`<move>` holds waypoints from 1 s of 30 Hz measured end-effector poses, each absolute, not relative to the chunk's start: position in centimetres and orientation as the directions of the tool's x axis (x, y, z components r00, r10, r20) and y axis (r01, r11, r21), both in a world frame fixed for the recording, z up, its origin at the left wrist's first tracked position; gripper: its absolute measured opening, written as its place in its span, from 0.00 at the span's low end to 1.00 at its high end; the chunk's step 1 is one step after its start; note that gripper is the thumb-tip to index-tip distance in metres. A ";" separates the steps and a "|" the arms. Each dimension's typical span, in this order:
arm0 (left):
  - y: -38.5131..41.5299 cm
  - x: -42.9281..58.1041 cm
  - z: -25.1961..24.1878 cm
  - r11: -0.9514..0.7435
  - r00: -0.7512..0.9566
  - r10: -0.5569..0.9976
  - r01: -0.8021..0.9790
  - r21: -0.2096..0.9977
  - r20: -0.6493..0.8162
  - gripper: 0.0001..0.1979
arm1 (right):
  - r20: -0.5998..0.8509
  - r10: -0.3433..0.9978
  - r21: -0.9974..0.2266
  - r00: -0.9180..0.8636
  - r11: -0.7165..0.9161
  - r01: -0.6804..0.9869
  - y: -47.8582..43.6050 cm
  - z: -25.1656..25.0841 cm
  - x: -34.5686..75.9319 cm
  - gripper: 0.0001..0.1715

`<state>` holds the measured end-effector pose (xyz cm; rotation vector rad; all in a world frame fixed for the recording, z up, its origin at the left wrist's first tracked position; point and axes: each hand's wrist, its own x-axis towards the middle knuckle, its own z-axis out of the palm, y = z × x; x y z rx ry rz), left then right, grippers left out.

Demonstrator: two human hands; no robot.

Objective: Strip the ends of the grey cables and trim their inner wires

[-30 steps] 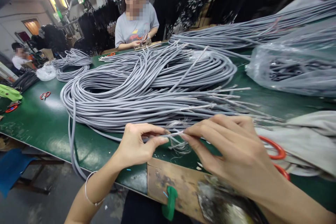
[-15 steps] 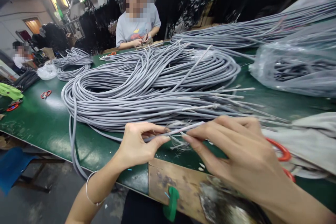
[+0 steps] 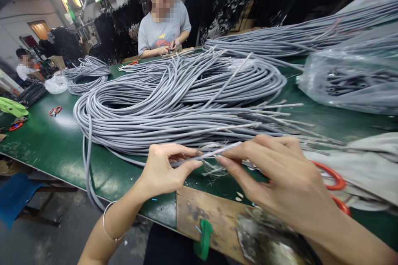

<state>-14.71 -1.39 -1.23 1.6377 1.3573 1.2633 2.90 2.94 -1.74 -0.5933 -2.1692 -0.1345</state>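
Observation:
Between thumb and fingers, my left hand pinches a grey cable near its stripped end. My right hand is closed on the pale inner part of the same cable, a short way to the right. Loose whitish strands fray out below the cable between the two hands. Just behind lies a large looped bundle of grey cables, its stripped ends pointing right. Scissors with red handles lie partly hidden behind my right hand and wrist.
A wooden board with a green clip sits at the near edge of the green table. Clear plastic bags hold tubing at right. Pale cloth lies below them. Across the table a person works; red-handled scissors lie left.
My right fingers have shifted slightly against the cable's pale end. My left hand keeps its pinch in nearly the same place.

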 end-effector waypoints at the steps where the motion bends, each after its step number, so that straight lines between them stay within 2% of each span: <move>1: -1.4 -14.7 -1.2 -0.245 -0.003 0.965 0.334 0.910 0.261 0.07 | 0.774 0.362 -0.102 -0.520 0.882 0.461 2.9 -1.7 2.9 0.06; 13: -1.4 -14.6 -1.2 -0.242 0.005 0.966 0.358 0.902 0.257 0.07 | 0.770 0.377 -0.128 -0.515 0.882 0.454 3.1 -2.1 2.9 0.06; 15: -1.4 -14.7 -1.1 -0.230 0.019 0.971 0.325 0.917 0.236 0.07 | 0.761 0.429 -0.225 -0.487 0.878 0.422 3.3 -2.3 2.7 0.07; 17: -1.3 -14.8 -1.1 -0.206 0.041 0.978 0.271 0.940 0.202 0.08 | 0.715 0.523 -0.381 -0.463 0.848 0.370 3.6 -2.6 2.6 0.09; 20: -1.2 -15.0 -1.2 -0.157 0.068 0.987 0.196 0.968 0.147 0.10 | 0.582 0.674 -0.637 -0.455 0.726 0.260 3.9 -2.6 2.2 0.17; 22: -1.1 -15.1 -1.3 -0.136 0.069 0.990 0.174 0.975 0.125 0.11 | 0.511 0.727 -0.748 -0.458 0.639 0.180 4.0 -2.5 2.0 0.21; 26: -1.1 -15.0 -1.4 -0.137 0.046 0.990 0.203 0.969 0.130 0.11 | 0.497 0.749 -0.791 -0.438 0.599 0.127 3.8 -2.1 1.8 0.23; 30: -1.2 -14.6 -1.3 -0.144 -0.011 0.988 0.332 0.932 0.157 0.12 | 0.483 0.769 -0.798 -0.419 0.584 0.151 3.5 -2.1 1.6 0.22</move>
